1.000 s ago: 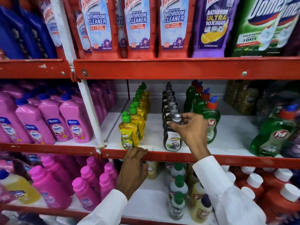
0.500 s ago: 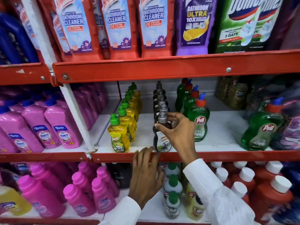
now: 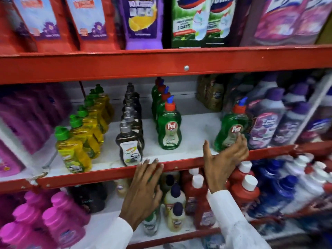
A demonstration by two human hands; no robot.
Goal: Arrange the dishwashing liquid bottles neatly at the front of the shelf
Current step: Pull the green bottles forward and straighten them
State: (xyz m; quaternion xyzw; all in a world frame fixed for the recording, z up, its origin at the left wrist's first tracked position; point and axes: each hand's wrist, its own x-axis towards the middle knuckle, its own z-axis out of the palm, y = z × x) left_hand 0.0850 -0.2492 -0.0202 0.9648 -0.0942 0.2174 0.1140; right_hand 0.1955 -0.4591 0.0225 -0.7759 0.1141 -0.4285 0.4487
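On the white middle shelf (image 3: 194,133) stand three rows of dishwashing bottles running front to back: yellow ones with green caps (image 3: 73,150), dark ones with grey caps (image 3: 130,146), and green Pril ones with red caps (image 3: 169,130). One more green Pril bottle (image 3: 231,126) stands apart at the right, tilted. My right hand (image 3: 224,162) reaches up to it, fingertips on its lower right side, thumb spread to its left, not closed around it. My left hand (image 3: 143,187) holds nothing, its fingertips resting on the red shelf edge (image 3: 179,164) below the dark row.
Purple-capped white bottles (image 3: 269,123) crowd right beside the lone Pril bottle. Brown bottles (image 3: 210,94) stand at the back. Large cleaner bottles fill the shelf above, pink ones (image 3: 59,218) the lower left, red and blue ones the lower right.
My right hand has let go of the front dark bottle and moved right to the lone Pril bottle. My left hand rose to the shelf edge. The view shifted right.
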